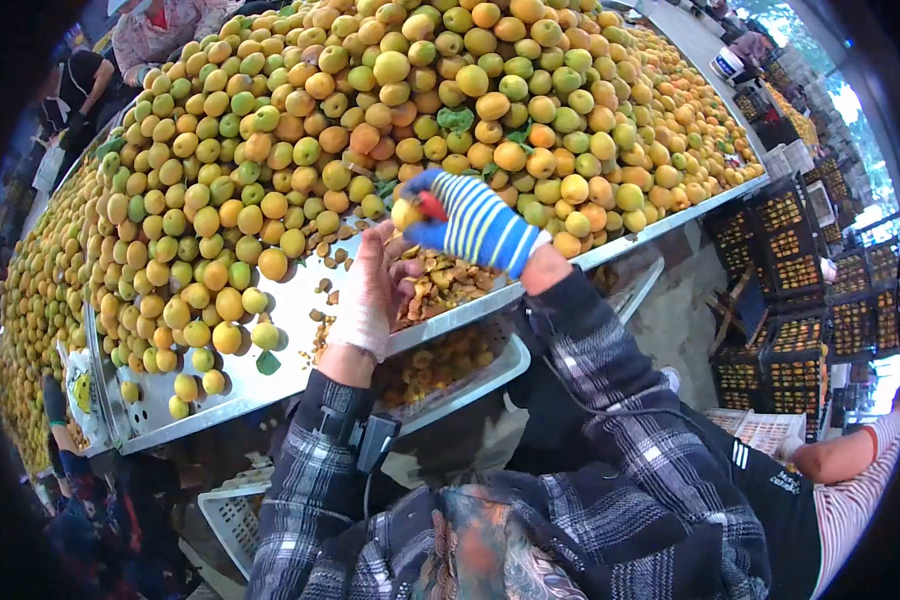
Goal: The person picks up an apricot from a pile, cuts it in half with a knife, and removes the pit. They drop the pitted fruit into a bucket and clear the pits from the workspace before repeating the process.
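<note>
My right hand [485, 220], in a blue glove with white and yellow stripes, grips a yellow apricot [405, 213] between thumb and fingers. A small red piece [431, 207] shows among those fingers; I cannot tell what it is. Just left of and below the apricot is my left hand [368, 290], in a pale glove with bare fingertips. Its fingers point up, slightly curled and apart, with the tips close to the apricot. Beneath both hands, brown-orange apricot scraps [445, 290] lie along the edge of the metal table [305, 335].
A large heap of apricots [390, 70] rises beyond my hands. Below the table edge stands a white crate [510, 365] with scraps inside. Dark crates of fruit [795, 345] are stacked at right. Other people work nearby, one in a striped sleeve [860, 510] at lower right.
</note>
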A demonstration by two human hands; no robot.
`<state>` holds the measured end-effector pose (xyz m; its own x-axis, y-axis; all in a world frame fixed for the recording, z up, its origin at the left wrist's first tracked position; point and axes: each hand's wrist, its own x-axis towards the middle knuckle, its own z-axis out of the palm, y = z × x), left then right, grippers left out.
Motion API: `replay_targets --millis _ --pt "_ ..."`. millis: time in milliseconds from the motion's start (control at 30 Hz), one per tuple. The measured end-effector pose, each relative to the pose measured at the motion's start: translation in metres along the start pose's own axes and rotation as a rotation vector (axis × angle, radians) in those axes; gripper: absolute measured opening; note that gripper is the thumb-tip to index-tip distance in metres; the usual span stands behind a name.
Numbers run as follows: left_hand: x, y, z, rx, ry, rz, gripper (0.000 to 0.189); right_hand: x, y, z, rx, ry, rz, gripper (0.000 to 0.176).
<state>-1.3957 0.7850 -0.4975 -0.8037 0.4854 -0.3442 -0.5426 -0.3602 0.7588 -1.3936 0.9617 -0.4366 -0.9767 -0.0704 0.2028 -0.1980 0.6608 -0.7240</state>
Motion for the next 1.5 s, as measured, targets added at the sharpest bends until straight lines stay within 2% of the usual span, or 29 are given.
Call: replay_targets --millis 33,67,133,167,233,267,333,367,433,467,533,600,667,700,767,867,900,933,1067,1167,1267,1300,1333,1400,1433,1467,1500 --pt "0.003 0.000 0.004 -0.107 -0.054 0.028 0.058 -0.007 -0.012 0.002 0.028 -0.077 0.064 0.046" --pt "0.004 -0.002 0.007 -0.216 -0.108 0.055 0.058 -0.011 -0.013 0.007 -0.032 -0.155 0.042 0.045" --pt "-0.002 0.000 0.009 -0.212 -0.079 0.096 0.052 -0.024 -0.016 0.015 -0.030 -0.031 0.010 0.038" --pt "-0.004 0.001 0.012 -0.297 -0.107 0.127 0.050 -0.029 -0.014 0.016 -0.026 -0.033 0.011 0.038" --pt "-0.005 0.003 0.010 -0.448 -0.167 0.147 0.045 -0.040 -0.004 0.019 0.287 0.246 0.023 0.032" --pt "-0.003 0.004 0.009 -0.441 -0.163 0.151 0.045 -0.043 0.001 0.025 0.417 0.279 0.022 0.028" --pt "0.001 0.001 0.003 -0.474 -0.278 0.175 0.049 -0.054 -0.001 0.028 0.546 0.202 0.208 0.026" --pt "0.002 0.000 -0.002 -0.449 -0.391 0.173 0.048 -0.056 -0.007 0.026 0.553 0.207 0.208 0.026" --pt "0.002 -0.003 0.000 -0.451 -0.386 0.175 0.049 -0.057 -0.014 0.023 0.789 0.060 0.269 0.022" --pt "0.001 -0.002 0.003 -0.460 -0.379 0.179 0.050 -0.056 -0.008 0.028 0.795 0.062 0.269 0.022" --pt "-0.004 0.001 0.004 -0.366 -0.387 0.209 0.050 -0.057 0.006 0.039 0.541 0.099 0.095 0.024" --pt "-0.005 0.000 0.006 -0.224 -0.300 0.245 0.049 -0.056 0.012 0.041 0.554 0.086 0.125 0.025" --pt "-0.004 0.000 0.007 -0.237 -0.320 0.230 0.049 -0.050 0.021 0.051 0.099 0.372 -0.339 0.024" --pt "-0.004 0.000 0.007 -0.250 -0.340 0.216 0.048 -0.053 0.025 0.053 0.105 0.373 -0.339 0.024" --pt "-0.005 -0.001 0.012 -0.276 -0.340 0.229 0.048 -0.057 0.013 0.047 0.451 0.155 0.048 0.021" --pt "-0.007 -0.003 0.019 -0.297 -0.321 0.256 0.045 -0.054 0.001 0.044 0.390 0.181 0.086 0.027" --pt "-0.009 -0.001 0.022 -0.269 -0.315 0.266 0.044 -0.054 0.005 0.047 0.187 0.270 -0.082 0.032" --pt "-0.010 -0.001 0.024 -0.241 -0.307 0.278 0.043 -0.056 0.001 0.045 0.186 0.269 -0.082 0.032" --pt "-0.014 0.001 0.023 -0.184 -0.223 0.269 0.037 -0.058 -0.008 0.045 0.059 0.323 -0.034 0.037" --pt "-0.013 0.001 0.021 -0.076 -0.192 0.314 0.035 -0.059 -0.010 0.046 0.054 0.201 0.098 0.039" --pt "-0.014 -0.003 0.022 -0.061 -0.146 0.295 0.036 -0.057 -0.006 0.056 0.006 0.200 0.091 0.040" --pt "-0.015 -0.002 0.024 -0.028 -0.125 0.311 0.037 -0.057 -0.007 0.057 0.119 0.184 0.171 0.040" --pt "-0.015 -0.001 0.025 0.006 -0.104 0.329 0.038 -0.056 -0.004 0.061 0.118 0.184 0.171 0.040" --pt "-0.008 -0.003 0.020 0.074 -0.112 0.385 0.039 -0.053 0.013 0.077 0.343 0.223 0.202 0.041" --pt "-0.006 -0.003 0.020 0.139 -0.115 0.438 0.039 -0.049 0.009 0.080 0.369 0.318 0.137 0.044" --pt "-0.004 -0.002 0.021 0.138 -0.114 0.439 0.039 -0.049 0.010 0.076 0.368 0.316 0.137 0.044" --pt "-0.003 0.000 0.022 0.149 -0.118 0.446 0.038 -0.050 0.011 0.069 0.715 0.104 0.358 0.045"
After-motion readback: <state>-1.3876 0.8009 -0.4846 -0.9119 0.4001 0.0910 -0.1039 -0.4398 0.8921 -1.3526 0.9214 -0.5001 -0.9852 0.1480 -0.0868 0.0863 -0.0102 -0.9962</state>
